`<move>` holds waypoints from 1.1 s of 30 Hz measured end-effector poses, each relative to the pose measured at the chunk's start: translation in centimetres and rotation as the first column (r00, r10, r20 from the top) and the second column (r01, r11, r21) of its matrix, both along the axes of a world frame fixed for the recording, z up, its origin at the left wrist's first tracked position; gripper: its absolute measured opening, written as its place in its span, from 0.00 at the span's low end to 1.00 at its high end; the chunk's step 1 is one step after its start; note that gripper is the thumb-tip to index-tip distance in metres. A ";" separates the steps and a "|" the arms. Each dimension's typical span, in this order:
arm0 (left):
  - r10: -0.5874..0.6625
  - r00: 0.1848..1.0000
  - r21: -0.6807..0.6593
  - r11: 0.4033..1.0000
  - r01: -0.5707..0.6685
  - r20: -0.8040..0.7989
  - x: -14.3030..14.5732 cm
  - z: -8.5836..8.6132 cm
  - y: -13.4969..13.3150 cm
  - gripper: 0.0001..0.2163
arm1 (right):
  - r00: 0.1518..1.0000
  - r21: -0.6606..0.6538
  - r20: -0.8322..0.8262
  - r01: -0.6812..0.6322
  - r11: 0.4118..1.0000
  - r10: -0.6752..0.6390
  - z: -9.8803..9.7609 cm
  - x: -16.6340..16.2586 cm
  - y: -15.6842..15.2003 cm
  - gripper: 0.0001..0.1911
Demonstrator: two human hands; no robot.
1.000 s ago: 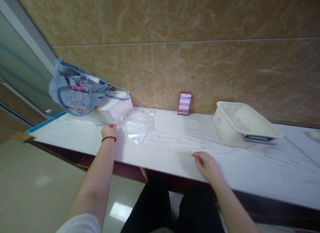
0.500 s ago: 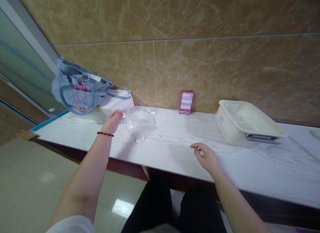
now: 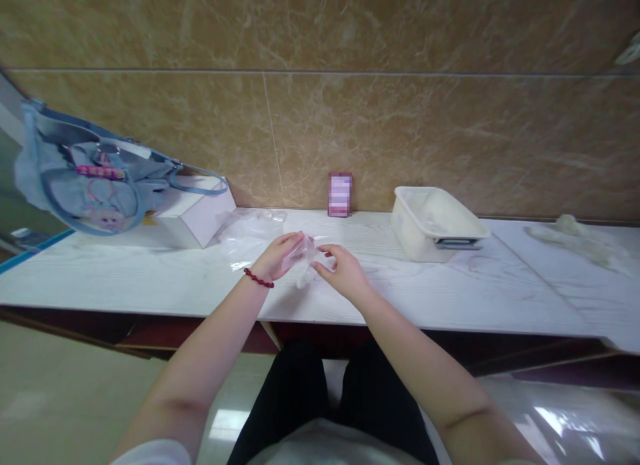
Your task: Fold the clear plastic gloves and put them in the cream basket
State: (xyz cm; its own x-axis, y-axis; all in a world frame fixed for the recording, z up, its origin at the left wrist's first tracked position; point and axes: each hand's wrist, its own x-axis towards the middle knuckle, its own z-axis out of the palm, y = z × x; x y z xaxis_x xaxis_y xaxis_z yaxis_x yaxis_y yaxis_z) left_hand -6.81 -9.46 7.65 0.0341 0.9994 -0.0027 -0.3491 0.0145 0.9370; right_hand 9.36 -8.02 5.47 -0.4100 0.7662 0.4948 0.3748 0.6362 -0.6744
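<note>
My left hand (image 3: pixel 281 257), with a red bead bracelet at the wrist, is closed on a thin clear plastic bag (image 3: pixel 305 268) above the middle of the counter. From the other side my right hand (image 3: pixel 345 273) pinches the same bag between thumb and fingers. The film is crumpled, and its exact shape is hard to make out. Behind my left hand, a loose pile of clear plastic bags (image 3: pixel 250 232) lies on the white counter (image 3: pixel 200 278).
Left of the pile, a light-blue handbag (image 3: pixel 100 178) rests against a white box (image 3: pixel 200 215). A phone (image 3: pixel 340 195) leans on the tiled wall. To the right stands a cream plastic bin (image 3: pixel 415 232); farther right lies crumpled translucent plastic (image 3: pixel 585 242).
My left hand has moved right from the pile with a piece of clear plastic. My right hand has come in to take hold of it. The view has shifted right.
</note>
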 end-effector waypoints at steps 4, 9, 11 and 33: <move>-0.013 0.997 -0.080 0.997 0.019 0.076 1.7 -0.5 -0.1 0.10 | 0.999 -0.054 0.030 0.034 0.998 -0.032 0.0 0.7 -0.2 0.09; 0.051 0.974 -0.221 0.975 -0.002 0.219 2.9 -1.0 -0.2 0.12 | 0.999 -0.074 0.022 0.033 0.997 -0.031 0.0 1.7 -1.5 0.22; 0.074 0.959 -0.247 0.969 -0.004 0.272 3.0 -1.3 -0.3 0.11 | 0.995 -0.032 0.009 0.098 0.995 -0.098 -0.1 2.0 -1.6 0.18; 0.158 0.950 -0.173 0.978 -0.114 0.268 3.9 -5.1 -4.0 0.22 | 0.868 -0.747 -0.413 -0.150 0.647 -0.276 3.4 5.5 4.1 0.06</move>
